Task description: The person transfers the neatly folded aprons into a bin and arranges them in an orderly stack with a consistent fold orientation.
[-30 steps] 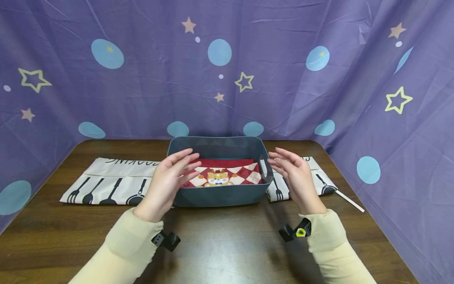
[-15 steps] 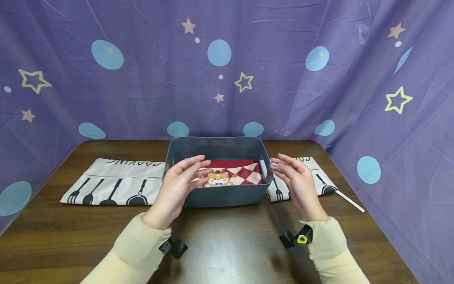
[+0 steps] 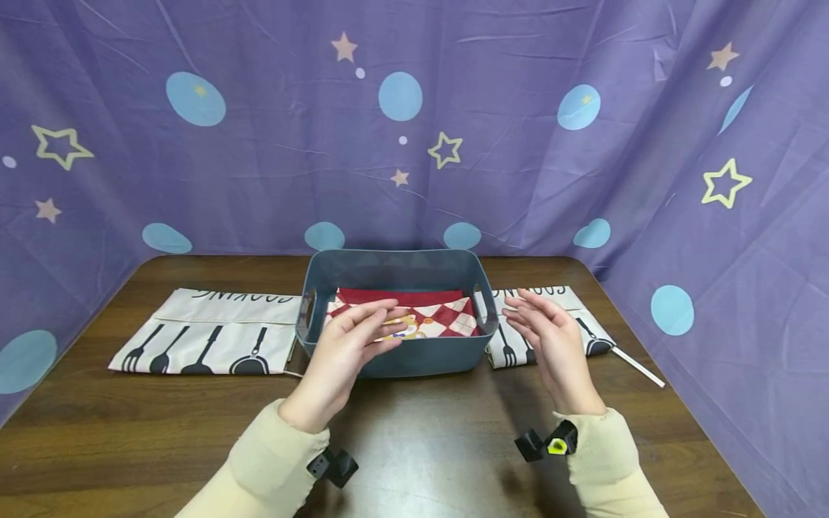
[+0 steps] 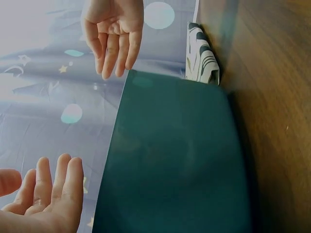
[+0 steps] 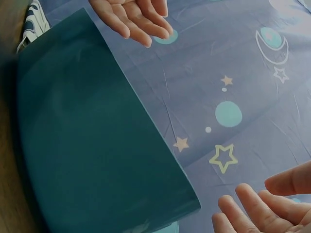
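A purple curtain [image 3: 414, 129] printed with pale blue circles and cream stars hangs behind and along both sides of a dark brown wooden table [image 3: 414, 446], closing it in on three sides. At the far middle of the table stands a dark blue-grey plastic bin [image 3: 395, 356] with rounded corners and a cut-out handle in each short side. Beneath and behind the bin, a white cloth [image 3: 207, 334] printed with black forks, spatulas and pans lies flat across the table, showing to the left and right of the bin; a thin white strap [image 3: 637, 365] trails from its right end onto the wood. Inside the bin lies a folded red-and-cream diamond-patterned cloth [image 3: 447, 316] with a small orange cartoon animal on it, partly covered from view by the left hand. The left hand [image 3: 346, 352] hovers over the near left part of the bin, fingers straight and loosely spread, pointing right across the folded cloth and holding nothing; whether the fingertips brush the cloth cannot be told. The right hand [image 3: 550, 338] hangs just outside the bin's right wall, above the white cloth, fingers relaxed and extended toward the bin, also holding nothing and touching nothing. Both arms wear cream sleeves [image 3: 602, 460], each with a small black camera mount at the wrist. The wrist views show the bin's smooth outer wall close up, with both empty palms facing each other above it.
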`<move>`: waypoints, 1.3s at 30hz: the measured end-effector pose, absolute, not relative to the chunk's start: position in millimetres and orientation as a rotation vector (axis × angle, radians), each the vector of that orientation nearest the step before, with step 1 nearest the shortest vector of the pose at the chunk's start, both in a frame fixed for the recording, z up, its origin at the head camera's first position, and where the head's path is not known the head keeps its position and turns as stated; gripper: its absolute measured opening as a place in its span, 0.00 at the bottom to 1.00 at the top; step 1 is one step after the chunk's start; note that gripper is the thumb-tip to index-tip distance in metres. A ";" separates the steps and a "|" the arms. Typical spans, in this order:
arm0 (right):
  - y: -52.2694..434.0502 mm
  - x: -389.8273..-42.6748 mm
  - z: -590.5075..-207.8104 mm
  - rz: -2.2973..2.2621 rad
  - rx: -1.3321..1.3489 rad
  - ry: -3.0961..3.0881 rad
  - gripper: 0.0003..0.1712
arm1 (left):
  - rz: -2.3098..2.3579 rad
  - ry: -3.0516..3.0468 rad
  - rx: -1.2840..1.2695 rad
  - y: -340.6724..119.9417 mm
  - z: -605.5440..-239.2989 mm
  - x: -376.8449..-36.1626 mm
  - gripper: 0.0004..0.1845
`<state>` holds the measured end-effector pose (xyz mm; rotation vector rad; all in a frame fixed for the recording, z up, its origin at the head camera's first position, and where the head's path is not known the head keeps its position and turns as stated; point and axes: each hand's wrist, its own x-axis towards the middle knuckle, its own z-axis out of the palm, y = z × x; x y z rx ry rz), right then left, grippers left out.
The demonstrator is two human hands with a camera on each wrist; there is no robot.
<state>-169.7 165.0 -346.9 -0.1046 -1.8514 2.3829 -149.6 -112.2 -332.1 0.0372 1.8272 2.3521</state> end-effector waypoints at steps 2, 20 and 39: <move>166.5 -168.6 -348.4 2.381 -0.111 -1.845 0.11 | 2.347 1.821 0.043 -110.1 -334.0 -148.6 0.18; 179.7 -162.5 -364.2 2.395 -0.149 -1.844 0.13 | 2.327 1.795 0.044 -92.7 -350.3 -140.7 0.17; 194.5 -158.4 -375.1 2.321 -0.238 -1.859 0.11 | 2.253 1.771 0.103 -72.1 -370.2 -135.0 0.20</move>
